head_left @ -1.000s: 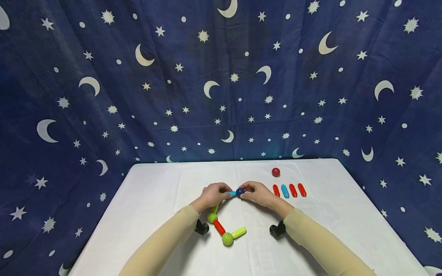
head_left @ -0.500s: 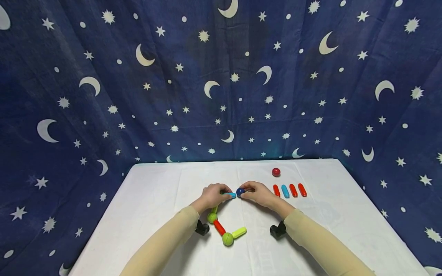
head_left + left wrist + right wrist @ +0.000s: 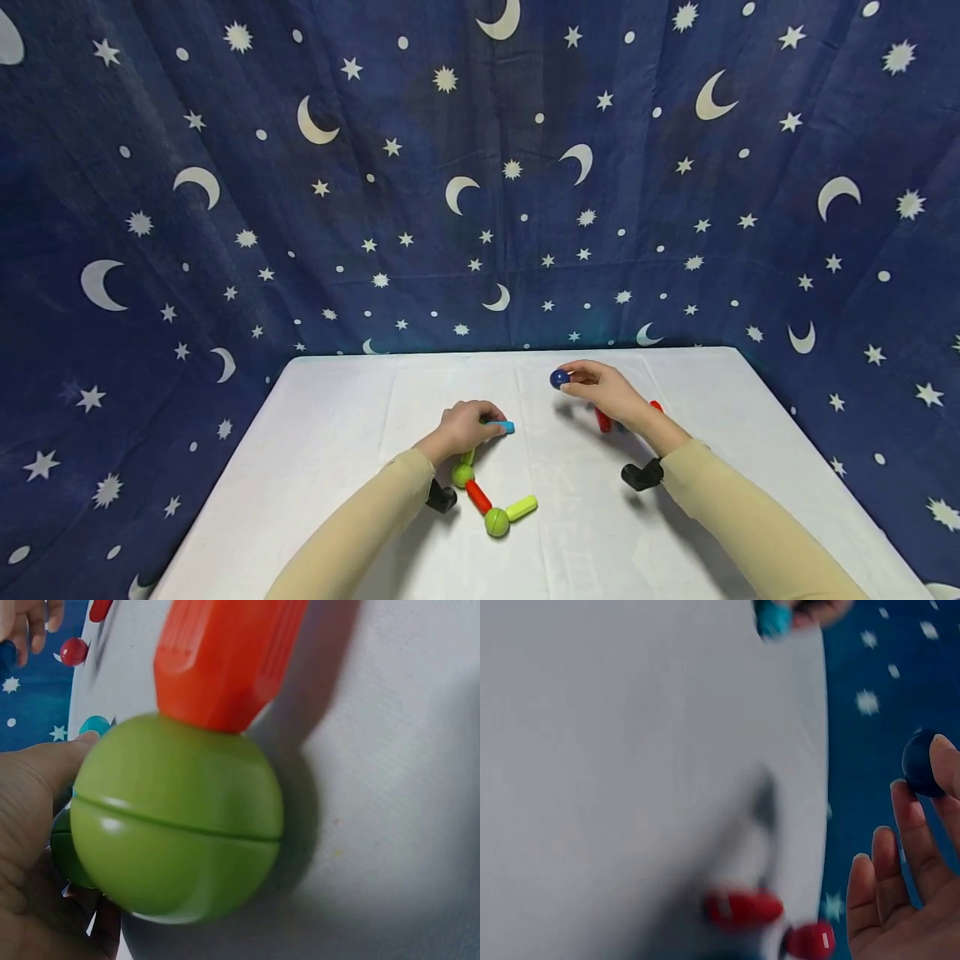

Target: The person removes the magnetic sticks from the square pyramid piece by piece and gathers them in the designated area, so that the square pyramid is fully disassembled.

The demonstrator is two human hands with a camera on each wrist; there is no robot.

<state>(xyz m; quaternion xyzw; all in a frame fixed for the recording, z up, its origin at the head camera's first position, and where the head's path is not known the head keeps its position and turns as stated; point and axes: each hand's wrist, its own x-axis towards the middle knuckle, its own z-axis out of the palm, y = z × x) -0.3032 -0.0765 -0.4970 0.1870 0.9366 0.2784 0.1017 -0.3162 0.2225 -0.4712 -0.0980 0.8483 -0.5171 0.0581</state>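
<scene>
In the head view my left hand (image 3: 463,425) rests low at mid-table and grips a light-blue rod (image 3: 509,427), whose tip shows past the fingers. Running from under that hand toward me is a chain of a yellow-green rod, a green ball (image 3: 462,476), a red rod (image 3: 478,497), a second green ball (image 3: 497,522) and a yellow-green rod (image 3: 522,507). Another green ball (image 3: 69,855) shows partly behind the fingers in the left wrist view. Farther right, my right hand (image 3: 609,393) pinches a dark-blue ball (image 3: 559,379) between thumb and fingers, raised above the table.
Red rods (image 3: 603,419) lie under the right forearm, which mostly covers that row. A red ball (image 3: 73,652) sits near the table's far edge, hidden in the head view. The white table (image 3: 337,400) ends at a starry blue cloth (image 3: 480,208).
My right hand has carried the dark-blue ball rightward, away from the light-blue rod's end, and up off the table. The left hand has stayed almost still.
</scene>
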